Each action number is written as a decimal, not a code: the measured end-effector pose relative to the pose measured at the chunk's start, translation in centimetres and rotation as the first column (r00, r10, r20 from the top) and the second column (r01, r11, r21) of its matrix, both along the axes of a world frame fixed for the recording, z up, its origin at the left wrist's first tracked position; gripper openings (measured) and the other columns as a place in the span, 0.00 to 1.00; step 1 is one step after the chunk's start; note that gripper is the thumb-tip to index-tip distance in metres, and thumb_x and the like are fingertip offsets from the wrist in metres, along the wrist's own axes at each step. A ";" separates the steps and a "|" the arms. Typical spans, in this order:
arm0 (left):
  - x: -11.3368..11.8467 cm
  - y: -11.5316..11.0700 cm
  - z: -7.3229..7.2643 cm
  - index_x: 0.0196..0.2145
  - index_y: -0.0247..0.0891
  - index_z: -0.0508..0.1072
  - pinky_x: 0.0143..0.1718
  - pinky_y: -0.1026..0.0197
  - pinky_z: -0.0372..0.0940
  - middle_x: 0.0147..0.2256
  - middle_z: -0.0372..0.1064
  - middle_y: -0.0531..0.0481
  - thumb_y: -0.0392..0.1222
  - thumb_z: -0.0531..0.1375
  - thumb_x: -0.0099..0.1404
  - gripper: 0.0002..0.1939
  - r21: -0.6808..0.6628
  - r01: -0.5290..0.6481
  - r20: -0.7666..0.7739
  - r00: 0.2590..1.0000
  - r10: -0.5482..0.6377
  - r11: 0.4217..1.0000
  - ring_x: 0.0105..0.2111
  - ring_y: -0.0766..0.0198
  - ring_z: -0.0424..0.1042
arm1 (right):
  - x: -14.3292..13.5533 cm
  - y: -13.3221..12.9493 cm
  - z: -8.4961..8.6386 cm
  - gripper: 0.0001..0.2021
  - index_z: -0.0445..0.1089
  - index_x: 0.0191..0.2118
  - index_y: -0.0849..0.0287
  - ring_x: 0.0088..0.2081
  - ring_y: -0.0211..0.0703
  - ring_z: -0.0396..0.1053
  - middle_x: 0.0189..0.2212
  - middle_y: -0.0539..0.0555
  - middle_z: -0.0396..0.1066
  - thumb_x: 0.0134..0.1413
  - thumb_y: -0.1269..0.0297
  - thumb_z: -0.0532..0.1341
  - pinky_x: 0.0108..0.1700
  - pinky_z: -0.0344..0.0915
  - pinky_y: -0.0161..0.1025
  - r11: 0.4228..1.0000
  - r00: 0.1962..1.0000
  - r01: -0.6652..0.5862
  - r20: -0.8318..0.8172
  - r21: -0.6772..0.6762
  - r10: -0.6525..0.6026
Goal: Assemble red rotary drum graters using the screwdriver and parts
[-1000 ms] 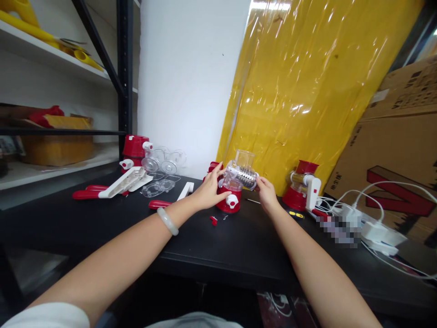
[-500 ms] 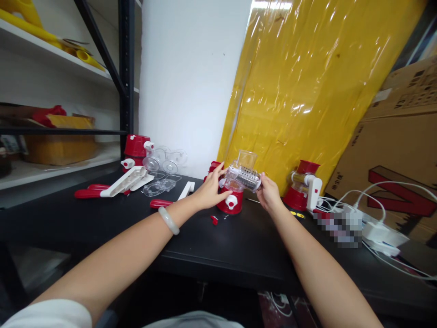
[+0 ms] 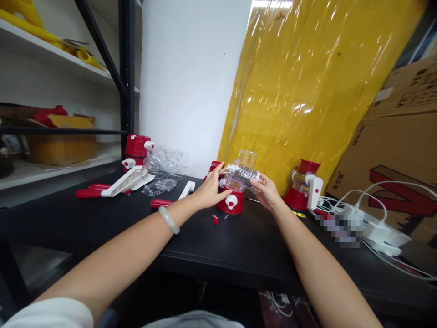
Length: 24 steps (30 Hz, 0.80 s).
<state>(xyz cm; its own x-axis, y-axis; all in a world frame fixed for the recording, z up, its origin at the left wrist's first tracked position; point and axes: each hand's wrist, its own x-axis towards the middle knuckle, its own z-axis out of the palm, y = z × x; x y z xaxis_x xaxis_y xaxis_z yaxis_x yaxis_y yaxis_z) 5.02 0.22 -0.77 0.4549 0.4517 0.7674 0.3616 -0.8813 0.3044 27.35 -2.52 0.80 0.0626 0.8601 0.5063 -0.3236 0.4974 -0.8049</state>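
A rotary grater [image 3: 232,204] stands on the black table, its red base topped by a clear plastic housing [image 3: 247,158]. My left hand [image 3: 210,187] braces it from the left, fingers along the housing and thumb stretched across near the top of the base. In my right hand [image 3: 268,193] is a metal grating drum [image 3: 245,174], pinched at its white-rimmed right end. The drum lies sideways at the housing, its left part overlapped by the clear plastic. Small red pieces [image 3: 214,219] and a bit of metal [image 3: 226,217] lie before the base.
White cranks with red handles [image 3: 118,186] and clear housings [image 3: 165,160] lie left, beside stacked red bases [image 3: 137,145]. Another grater [image 3: 302,184] with a crank stands right, near cables and a power strip [image 3: 380,237]. A large carton [image 3: 392,150] stands behind them.
My right hand has shifted the drum slightly left, further into the clear housing, and its fingers have moved on the rim. My left hand stays in place.
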 end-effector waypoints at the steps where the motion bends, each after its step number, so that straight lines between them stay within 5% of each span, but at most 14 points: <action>1: 0.0 0.0 0.0 0.66 0.37 0.32 0.63 0.40 0.46 0.64 0.49 0.34 0.48 0.60 0.61 0.48 -0.001 -0.005 0.004 1.000 0.005 1.000 0.66 0.49 0.45 | 0.0 0.1 -0.1 0.21 0.73 0.38 0.58 0.37 0.41 0.75 0.36 0.53 0.78 0.33 0.69 0.74 0.42 0.73 0.38 1.000 1.000 0.010 0.010 0.006 -0.010; 24: -0.2 0.1 0.5 0.66 0.37 0.37 0.62 0.40 0.48 0.63 0.50 0.35 0.46 0.60 0.61 0.45 0.046 -0.068 0.047 0.997 0.066 0.997 0.63 0.48 0.49 | 0.5 0.3 -0.1 0.21 0.73 0.35 0.62 0.29 0.39 0.75 0.30 0.54 0.78 0.28 0.69 0.75 0.35 0.71 0.35 0.996 1.000 0.005 0.020 -0.089 -0.003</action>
